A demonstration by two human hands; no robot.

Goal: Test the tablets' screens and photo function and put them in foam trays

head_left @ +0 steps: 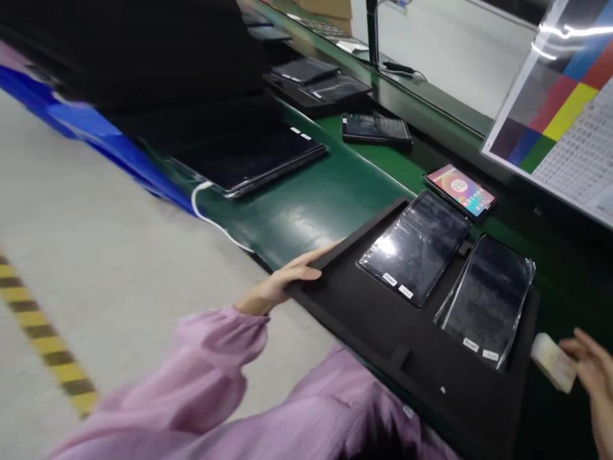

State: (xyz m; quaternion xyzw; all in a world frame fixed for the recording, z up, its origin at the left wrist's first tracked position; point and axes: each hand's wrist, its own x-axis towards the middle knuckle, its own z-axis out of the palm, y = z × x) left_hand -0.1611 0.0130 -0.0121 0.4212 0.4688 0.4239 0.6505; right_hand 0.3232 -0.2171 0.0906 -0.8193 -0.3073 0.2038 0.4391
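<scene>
My left hand (282,284) is closed on the left corner of a black foam tray (354,326), thumb on top. Two dark tablets lie on that tray: one (416,246) sits in its recess, and the other (491,297) is in loose clear film. Both carry small white labels along their lower edges. Off the tray's right side, my right hand (594,367) pinches a small whitish block (554,362); what it is exactly I cannot make out. Part of this hand is cut off by the frame's edge.
Beyond the tray, a lit tablet (462,188) rests on the green bench (306,211). Stacked dark tablets (376,130) and another tray (306,96) stand farther back. At left is a large black tray stack (249,153) beside a white cable (215,223). A colour chart (565,108) rises at right.
</scene>
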